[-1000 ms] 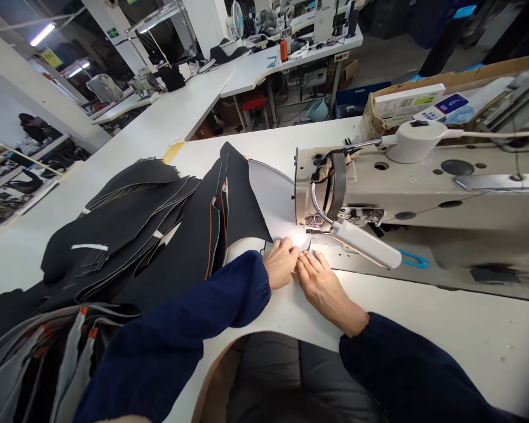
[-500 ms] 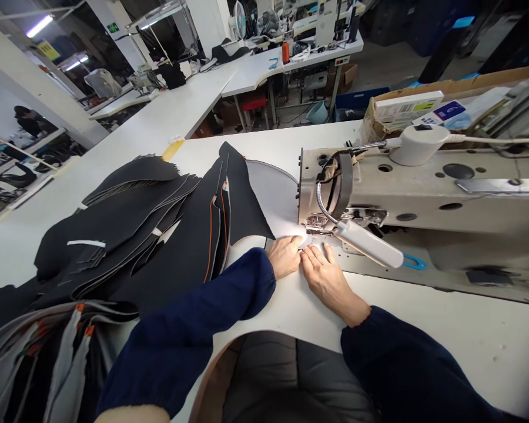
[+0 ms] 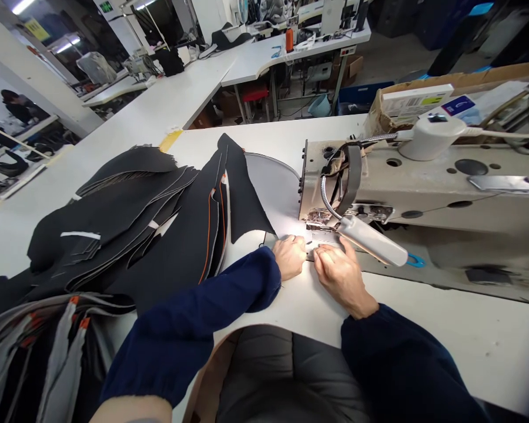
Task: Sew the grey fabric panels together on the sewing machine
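My left hand (image 3: pixel 290 257) lies with curled, closed fingers on the table, just left of the sewing machine's (image 3: pixel 348 176) needle plate. Its fingertips are at the lower edge of a grey fabric panel (image 3: pixel 273 182) that reaches toward the presser foot (image 3: pixel 320 226); what they grip is hidden. My right hand (image 3: pixel 339 276) is at the plate's front edge, its fingers drawn together as in a pinch. Anything between them is too small to make out. A dark fabric piece (image 3: pixel 245 200) with orange edging beside it stands upright left of the panel.
Stacked dark fabric pieces (image 3: pixel 114 205) cover the table's left side, with grey-backed pieces (image 3: pixel 57 352) at the near corner. A white lamp (image 3: pixel 372 241) sticks out beside the needle area. Behind the machine stands a cardboard box (image 3: pixel 379 114). Another person (image 3: pixel 15 106) sits far left.
My right hand has moved a little right, away from my left hand, and its fingers have curled in. A gap has opened between the hands. The view has shifted slightly.
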Available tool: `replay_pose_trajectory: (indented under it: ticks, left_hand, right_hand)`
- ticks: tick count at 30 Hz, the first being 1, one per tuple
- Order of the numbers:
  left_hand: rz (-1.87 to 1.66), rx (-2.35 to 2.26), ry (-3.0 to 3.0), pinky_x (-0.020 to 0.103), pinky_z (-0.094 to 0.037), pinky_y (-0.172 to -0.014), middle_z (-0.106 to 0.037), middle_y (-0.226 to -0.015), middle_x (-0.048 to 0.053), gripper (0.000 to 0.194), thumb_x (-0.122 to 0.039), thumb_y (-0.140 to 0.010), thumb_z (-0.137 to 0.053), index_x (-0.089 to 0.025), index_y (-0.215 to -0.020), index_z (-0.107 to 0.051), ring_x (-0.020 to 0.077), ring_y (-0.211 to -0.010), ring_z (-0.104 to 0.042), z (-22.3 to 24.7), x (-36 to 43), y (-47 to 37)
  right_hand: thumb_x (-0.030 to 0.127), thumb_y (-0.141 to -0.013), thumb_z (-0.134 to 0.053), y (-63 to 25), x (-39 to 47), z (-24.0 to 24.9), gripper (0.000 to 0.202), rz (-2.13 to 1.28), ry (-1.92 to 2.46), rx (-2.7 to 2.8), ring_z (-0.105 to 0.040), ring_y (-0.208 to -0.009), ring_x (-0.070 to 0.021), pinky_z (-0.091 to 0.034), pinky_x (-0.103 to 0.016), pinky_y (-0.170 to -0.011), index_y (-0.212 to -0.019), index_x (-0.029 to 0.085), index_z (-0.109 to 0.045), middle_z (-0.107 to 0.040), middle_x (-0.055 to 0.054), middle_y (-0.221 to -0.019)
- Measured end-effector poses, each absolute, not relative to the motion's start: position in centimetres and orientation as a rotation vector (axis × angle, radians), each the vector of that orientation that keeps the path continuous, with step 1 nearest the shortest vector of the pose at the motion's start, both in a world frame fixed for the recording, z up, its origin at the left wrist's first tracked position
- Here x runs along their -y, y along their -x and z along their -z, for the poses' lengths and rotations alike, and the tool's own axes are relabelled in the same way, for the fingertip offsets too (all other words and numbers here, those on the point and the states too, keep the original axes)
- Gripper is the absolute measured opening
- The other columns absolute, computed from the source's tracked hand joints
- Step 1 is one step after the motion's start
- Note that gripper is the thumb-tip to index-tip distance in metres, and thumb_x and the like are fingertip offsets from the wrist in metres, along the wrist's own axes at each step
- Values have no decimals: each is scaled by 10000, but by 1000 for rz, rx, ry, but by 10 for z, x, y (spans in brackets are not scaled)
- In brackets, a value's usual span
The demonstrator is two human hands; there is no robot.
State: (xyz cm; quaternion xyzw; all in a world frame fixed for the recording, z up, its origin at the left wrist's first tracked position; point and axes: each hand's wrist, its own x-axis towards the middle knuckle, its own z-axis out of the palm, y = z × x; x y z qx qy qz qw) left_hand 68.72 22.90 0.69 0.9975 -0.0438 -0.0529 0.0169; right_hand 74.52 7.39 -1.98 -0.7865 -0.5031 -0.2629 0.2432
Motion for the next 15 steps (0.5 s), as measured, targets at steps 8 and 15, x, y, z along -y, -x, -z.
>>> replay_pose_trajectory:
  ticks: [8, 15]
  left_hand:
    - [180, 52, -3075, 322, -505, -673, -616, -1042, 137, 270, -177, -880, -428, -112, -1040, -637, 254, -967, -583, -10, -220, -687]
    - [353, -18, -2923, 305, -500, -786, -686, -1004, 49, 310, -213, -868, -420, -221, -1038, -678, 210, -895, -647, -40, -246, -705]
  right_hand:
    - [182, -913, -484, -747, -71, 17, 249, 686, 2260, 1315, -540, -687, -169, -378, -366, -867, -674, 186, -554, -576, -19, -635]
    - [97, -891, -399, -717, -98, 30, 296, 392, 2141, 1586, -552, -1066, -294, -408, -452, -947, -1049, 97, -649, -644, -175, -1079]
